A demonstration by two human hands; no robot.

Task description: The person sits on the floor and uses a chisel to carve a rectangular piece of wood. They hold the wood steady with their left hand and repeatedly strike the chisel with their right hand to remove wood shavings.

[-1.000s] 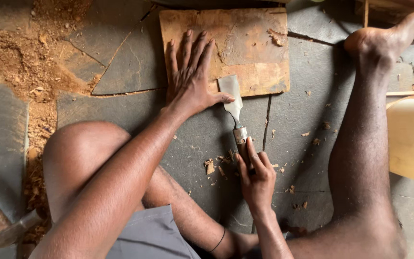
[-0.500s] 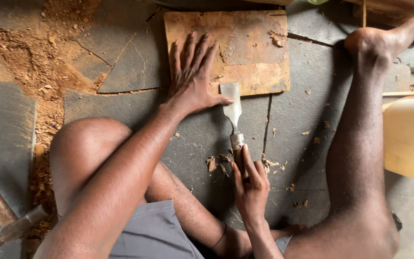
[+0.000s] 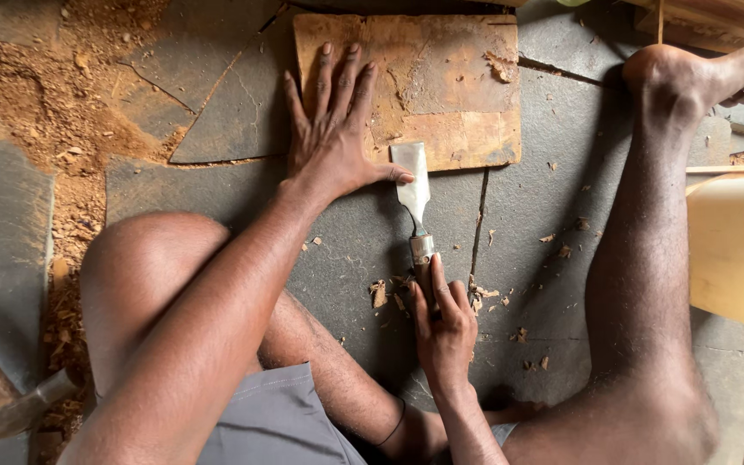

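Chisel lies with its wide blade at the near edge of the flat wooden board on the stone floor, the right hand wrapped tight round its handle and the left hand spread flat, palm down, on the board's left part with the thumb touching the blade. Against half a second ago the blade sits about as it did, so any advance into the board looks slight. Near the board no package, label or sign shows; sawdust lies left of it, chips near the handle.
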